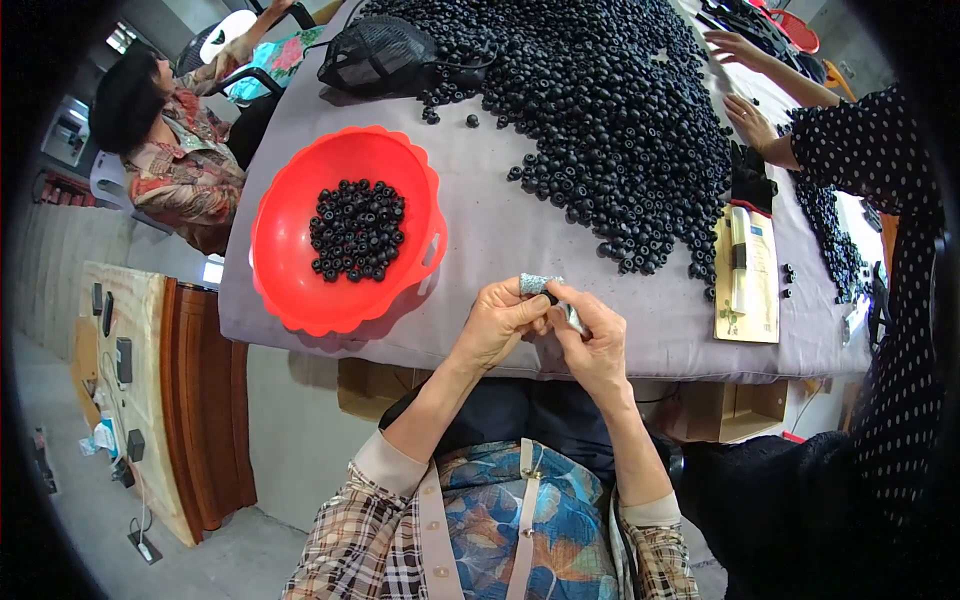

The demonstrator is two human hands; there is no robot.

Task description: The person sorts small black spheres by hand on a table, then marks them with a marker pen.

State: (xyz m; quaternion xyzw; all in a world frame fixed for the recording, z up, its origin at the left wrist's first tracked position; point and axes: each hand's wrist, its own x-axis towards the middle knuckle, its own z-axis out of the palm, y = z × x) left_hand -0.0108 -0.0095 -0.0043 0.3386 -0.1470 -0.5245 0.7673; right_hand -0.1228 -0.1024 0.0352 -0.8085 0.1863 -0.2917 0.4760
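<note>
My left hand [500,322] and my right hand [592,338] meet just above the near edge of the table. Both are closed in a pinch around a small black round piece [547,297], mostly hidden by the fingers. A grey-blue wrap [537,284] covers a fingertip of the left hand, and a silvery grey bit shows between the right fingers. To the left of my hands, a red scalloped bowl [285,225] holds a cluster of similar black round pieces [357,235]. A large heap of black pieces [610,130] spreads over the far side.
The grey cloth-covered table [470,220] also carries a black mesh bag [375,55] and a yellow packet [762,285]. At right, a co-worker's hands [752,122] rest near the heap. Another person [180,150] sits at left. Cardboard boxes [730,410] stand below the table.
</note>
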